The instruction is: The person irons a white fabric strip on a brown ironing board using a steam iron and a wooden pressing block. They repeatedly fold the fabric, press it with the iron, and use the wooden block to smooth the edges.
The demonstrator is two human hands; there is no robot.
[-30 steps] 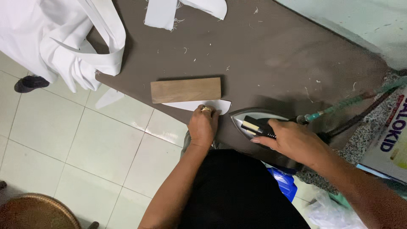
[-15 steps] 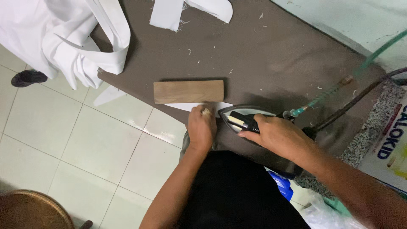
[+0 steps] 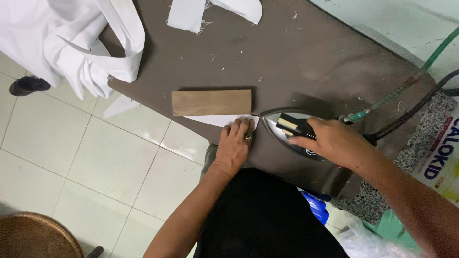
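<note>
My left hand (image 3: 234, 145) presses flat on a small white fabric piece (image 3: 217, 119) at the near edge of the brown ironing table (image 3: 296, 62). A flat wooden block (image 3: 211, 102) lies on the fabric's far edge, just beyond my fingers. My right hand (image 3: 334, 141) grips the black handle of a steam iron (image 3: 287, 125), whose pointed tip sits right beside my left fingers, touching the fabric's end.
White cloth (image 3: 67, 43) hangs off the table's left corner. More white fabric pieces (image 3: 210, 12) lie at the far edge. A green hose (image 3: 411, 76) and a dark cable (image 3: 416, 110) run from the iron to the right. Tiled floor (image 3: 95, 157) lies below; a woven basket (image 3: 33, 236) stands at bottom left.
The iron in my right hand has slid left toward my left hand, up to the fabric's end. My left hand stays on the fabric.
</note>
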